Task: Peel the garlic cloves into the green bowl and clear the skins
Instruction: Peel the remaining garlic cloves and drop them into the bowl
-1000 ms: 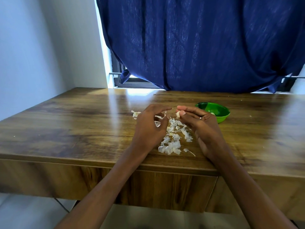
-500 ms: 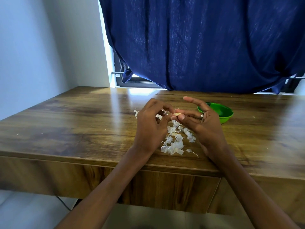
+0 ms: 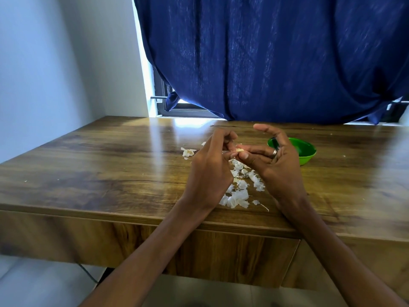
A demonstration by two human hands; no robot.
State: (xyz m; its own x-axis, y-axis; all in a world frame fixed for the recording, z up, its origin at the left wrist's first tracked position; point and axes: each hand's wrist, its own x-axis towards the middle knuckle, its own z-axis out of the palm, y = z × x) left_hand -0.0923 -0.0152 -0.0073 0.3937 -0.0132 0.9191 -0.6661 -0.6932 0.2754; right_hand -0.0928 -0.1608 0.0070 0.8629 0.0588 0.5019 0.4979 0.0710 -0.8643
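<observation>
Both hands' grip pinches one garlic clove (image 3: pixel 240 150) between them, beside green bowl (image 3: pixel 306 159).

I sit at a glossy brown wood-grain table (image 3: pixel 93 165). Behind it, a dark navy fabric curtain (image 3: pixel 265 58) covers a black-framed window (image 3: pixel 164 100), daylight leaking underneath. A plain white wall (image 3: pixel 44 63) stands left.
</observation>
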